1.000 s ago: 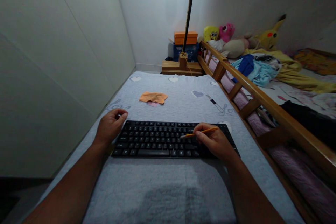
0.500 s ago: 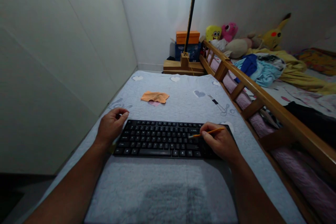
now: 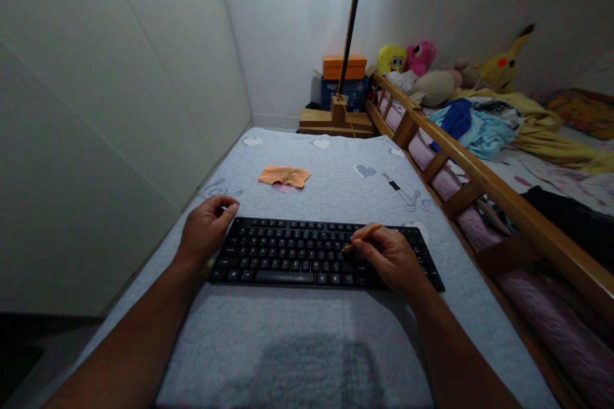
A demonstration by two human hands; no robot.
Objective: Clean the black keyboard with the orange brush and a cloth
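Observation:
A black keyboard (image 3: 288, 262) lies flat on the pale blue quilted cover. Over its right part, my right hand (image 3: 388, 255) pinches a thin orange brush (image 3: 367, 234), its tip down at the keys left of the hand. My left hand (image 3: 206, 227) rests by the keyboard's upper left corner, fingers curled and thumb near the fingertips. Something small and yellowish shows under the left wrist, too hidden to name. Beyond the keyboard lies a crumpled orange cloth (image 3: 284, 176). A thin metal tool with a black middle (image 3: 394, 185) lies to the right of the cloth.
A wooden bed rail (image 3: 499, 195) runs along the right side, with clothes and plush toys (image 3: 434, 86) behind it. At the far end stand a wooden base (image 3: 319, 120) with a black pole and an orange box (image 3: 344, 68). White cabinet doors (image 3: 119, 128) line the left.
My right hand has moved left over the keyboard, and the brush is now tilted more steeply. More of the keyboard's right end shows. My left hand is nearly unchanged.

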